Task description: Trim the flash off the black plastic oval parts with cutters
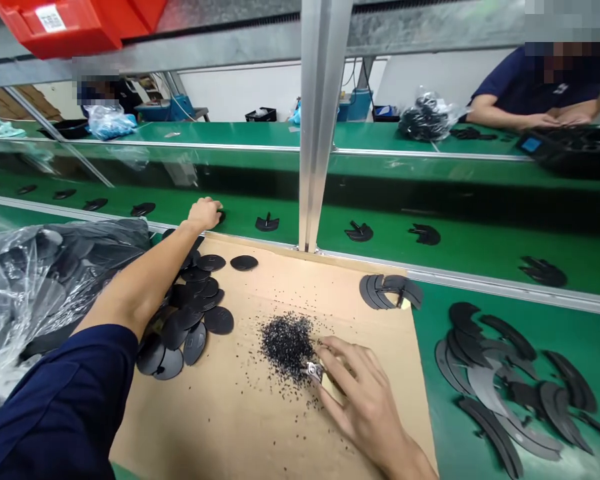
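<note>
My left hand (206, 213) is stretched out over the green conveyor belt, its fingers curled down at a black plastic part (222, 217) mostly hidden by the hand. On the cardboard sheet, my right hand (363, 393) is wrapped round small side cutters (314, 369) with a silver head and pale handles. The tip of the cutters touches the edge of a heap of tiny black plastic scraps (286, 341). Beneath my left arm lie many black oval discs (195, 303), one disc (244, 263) apart from the rest.
Curved black pieces lie on the cardboard (391, 291) and in a loose pile (510, 380) at right. A clear bag (45, 280) of black parts fills the left. Parts line the belt (480, 250). A metal post (320, 127) stands ahead; people sit across.
</note>
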`<move>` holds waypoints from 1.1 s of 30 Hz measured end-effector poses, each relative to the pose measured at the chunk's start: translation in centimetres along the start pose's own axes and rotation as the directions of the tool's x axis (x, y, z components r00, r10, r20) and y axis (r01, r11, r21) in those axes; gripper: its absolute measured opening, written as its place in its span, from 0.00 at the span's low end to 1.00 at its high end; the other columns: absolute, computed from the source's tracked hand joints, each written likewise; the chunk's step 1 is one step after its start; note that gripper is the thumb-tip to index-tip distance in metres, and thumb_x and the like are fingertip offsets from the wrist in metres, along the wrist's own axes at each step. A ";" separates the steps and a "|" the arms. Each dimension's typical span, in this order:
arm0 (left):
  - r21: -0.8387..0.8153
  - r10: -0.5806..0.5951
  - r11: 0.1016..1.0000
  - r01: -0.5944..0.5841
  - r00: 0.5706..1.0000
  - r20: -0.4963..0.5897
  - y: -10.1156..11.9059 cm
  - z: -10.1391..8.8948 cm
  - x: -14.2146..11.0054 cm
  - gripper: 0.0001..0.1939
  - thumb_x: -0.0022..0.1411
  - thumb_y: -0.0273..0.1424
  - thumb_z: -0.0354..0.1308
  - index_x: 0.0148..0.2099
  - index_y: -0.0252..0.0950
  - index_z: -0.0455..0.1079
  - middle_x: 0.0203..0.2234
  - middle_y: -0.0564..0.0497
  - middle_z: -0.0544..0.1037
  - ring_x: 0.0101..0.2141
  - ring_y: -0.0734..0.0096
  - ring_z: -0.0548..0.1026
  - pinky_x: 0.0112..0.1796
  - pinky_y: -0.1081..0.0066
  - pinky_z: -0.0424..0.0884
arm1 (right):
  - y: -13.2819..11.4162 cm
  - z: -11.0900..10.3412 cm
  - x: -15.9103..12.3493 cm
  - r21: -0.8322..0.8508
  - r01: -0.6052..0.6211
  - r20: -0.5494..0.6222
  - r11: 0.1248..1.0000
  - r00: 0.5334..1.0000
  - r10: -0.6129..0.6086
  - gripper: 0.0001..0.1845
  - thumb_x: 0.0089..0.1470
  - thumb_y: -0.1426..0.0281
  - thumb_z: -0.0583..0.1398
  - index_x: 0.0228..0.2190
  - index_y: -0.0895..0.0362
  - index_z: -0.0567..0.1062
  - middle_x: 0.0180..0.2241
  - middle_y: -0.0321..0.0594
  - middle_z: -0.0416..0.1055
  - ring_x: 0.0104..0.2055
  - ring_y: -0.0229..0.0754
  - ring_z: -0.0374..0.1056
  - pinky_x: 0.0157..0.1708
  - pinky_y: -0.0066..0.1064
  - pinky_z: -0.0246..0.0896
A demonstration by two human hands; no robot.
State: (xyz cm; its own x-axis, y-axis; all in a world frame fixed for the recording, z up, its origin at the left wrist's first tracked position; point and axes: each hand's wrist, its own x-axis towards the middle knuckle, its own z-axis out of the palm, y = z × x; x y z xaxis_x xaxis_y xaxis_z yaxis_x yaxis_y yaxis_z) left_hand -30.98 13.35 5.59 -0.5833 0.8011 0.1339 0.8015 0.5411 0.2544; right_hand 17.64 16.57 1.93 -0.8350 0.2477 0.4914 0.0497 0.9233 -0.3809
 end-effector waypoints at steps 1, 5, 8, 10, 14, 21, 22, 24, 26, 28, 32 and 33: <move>0.000 -0.024 1.000 0.024 1.000 0.004 1.0 0.5 0.3 0.18 0.69 0.37 0.58 0.57 0.34 0.68 0.52 0.44 0.73 0.49 0.60 0.75 0.49 0.56 0.76 | 0.0 0.0 0.1 0.013 -0.001 0.001 1.000 1.000 0.001 0.18 0.58 0.77 0.60 0.51 0.56 0.71 0.48 0.49 0.74 0.47 0.49 0.71 0.41 0.42 0.68; -0.040 -0.064 0.997 0.066 0.997 0.052 6.4 3.5 1.6 0.17 0.70 0.38 0.58 0.55 0.33 0.69 0.50 0.44 0.75 0.49 0.61 0.76 0.50 0.55 0.75 | -0.2 -0.2 0.5 0.029 -0.004 -0.012 1.000 1.000 0.005 0.19 0.60 0.74 0.60 0.53 0.54 0.70 0.45 0.47 0.75 0.46 0.49 0.69 0.43 0.44 0.67; -0.097 -0.085 0.991 0.090 0.995 0.061 9.8 5.2 1.7 0.18 0.70 0.37 0.58 0.57 0.34 0.68 0.52 0.43 0.74 0.50 0.60 0.75 0.50 0.55 0.75 | -0.5 -0.4 0.8 0.020 -0.017 0.000 1.000 1.000 0.017 0.17 0.62 0.71 0.60 0.52 0.54 0.70 0.44 0.46 0.75 0.46 0.49 0.68 0.45 0.45 0.67; -0.135 -0.110 0.984 0.118 0.992 0.060 11.2 5.4 1.2 0.19 0.69 0.37 0.59 0.58 0.34 0.68 0.53 0.43 0.73 0.50 0.60 0.75 0.49 0.56 0.76 | -0.8 -0.5 0.8 0.005 -0.029 0.018 1.000 0.999 0.029 0.16 0.62 0.70 0.59 0.51 0.54 0.71 0.43 0.47 0.75 0.45 0.49 0.68 0.44 0.44 0.67; -0.218 -0.122 0.967 0.131 0.991 0.056 11.9 3.5 -0.2 0.18 0.69 0.37 0.60 0.57 0.35 0.68 0.52 0.44 0.73 0.49 0.60 0.75 0.48 0.57 0.76 | -1.1 -0.2 0.7 -0.010 -0.054 0.021 0.998 0.998 0.055 0.14 0.63 0.69 0.58 0.50 0.55 0.72 0.42 0.47 0.76 0.42 0.49 0.70 0.41 0.42 0.66; -0.413 0.016 0.911 0.003 0.999 0.042 12.1 -3.4 -5.9 0.10 0.61 0.20 0.59 0.45 0.30 0.74 0.37 0.50 0.80 0.39 0.70 0.80 0.44 0.72 0.76 | -1.4 0.4 0.8 0.332 -0.229 -0.177 0.915 0.937 0.299 0.15 0.63 0.69 0.59 0.51 0.54 0.74 0.40 0.46 0.77 0.41 0.47 0.73 0.43 0.42 0.70; -0.471 0.094 0.880 -0.056 0.994 0.058 12.7 -4.1 -7.8 0.10 0.59 0.20 0.60 0.44 0.31 0.74 0.37 0.51 0.80 0.38 0.72 0.80 0.43 0.73 0.76 | -1.4 0.4 0.9 0.407 -0.274 -0.172 0.871 0.914 0.367 0.16 0.63 0.67 0.59 0.52 0.54 0.74 0.42 0.46 0.77 0.43 0.47 0.73 0.45 0.42 0.70; -0.689 0.404 0.679 -0.255 0.913 0.060 14.5 -4.8 -12.2 0.08 0.59 0.22 0.62 0.43 0.31 0.75 0.38 0.49 0.80 0.38 0.71 0.79 0.42 0.71 0.76 | -1.6 0.2 1.2 0.542 -0.357 -0.116 0.761 0.865 0.488 0.18 0.63 0.63 0.59 0.53 0.54 0.73 0.46 0.47 0.77 0.48 0.49 0.73 0.51 0.45 0.69; -0.778 0.614 0.519 -0.354 0.788 0.050 16.5 -4.6 -16.8 0.06 0.62 0.26 0.62 0.42 0.34 0.76 0.39 0.47 0.79 0.39 0.70 0.79 0.43 0.70 0.76 | -1.9 -0.1 1.6 0.639 -0.417 -0.011 0.646 0.835 0.550 0.21 0.62 0.58 0.59 0.52 0.55 0.74 0.48 0.46 0.77 0.51 0.50 0.72 0.54 0.46 0.68; -0.781 0.716 0.467 -0.414 0.695 0.060 18.1 -3.7 -20.5 0.05 0.65 0.27 0.60 0.41 0.35 0.77 0.38 0.46 0.79 0.39 0.69 0.77 0.43 0.69 0.75 | -2.1 -0.3 1.8 0.698 -0.463 0.122 0.546 0.828 0.547 0.22 0.58 0.53 0.62 0.48 0.55 0.77 0.44 0.44 0.78 0.48 0.50 0.73 0.52 0.44 0.69; -0.794 0.795 0.441 -0.418 0.593 0.129 17.7 -1.9 -22.4 0.07 0.65 0.29 0.61 0.46 0.37 0.76 0.40 0.46 0.80 0.41 0.68 0.77 0.45 0.68 0.74 | -2.2 0.0 2.0 0.710 -0.552 0.271 0.438 0.788 0.553 0.22 0.50 0.50 0.67 0.37 0.56 0.77 0.33 0.40 0.77 0.36 0.45 0.72 0.39 0.35 0.70; -0.768 0.773 0.486 -0.418 0.615 0.155 16.8 -1.7 -21.8 0.09 0.66 0.30 0.61 0.47 0.37 0.75 0.42 0.46 0.80 0.43 0.67 0.77 0.47 0.66 0.74 | -2.2 0.1 2.0 0.704 -0.565 0.258 0.431 0.768 0.586 0.22 0.49 0.51 0.68 0.36 0.56 0.76 0.32 0.39 0.76 0.34 0.44 0.71 0.37 0.34 0.69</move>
State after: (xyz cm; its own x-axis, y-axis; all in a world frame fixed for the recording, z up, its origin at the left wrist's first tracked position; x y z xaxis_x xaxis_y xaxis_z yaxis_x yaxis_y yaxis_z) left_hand -5.00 4.59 8.58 0.2818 0.9506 0.1305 0.5323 -0.2681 0.8030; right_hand 15.79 15.04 3.63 -0.7537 0.6555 -0.0474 0.1070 0.0512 -0.9929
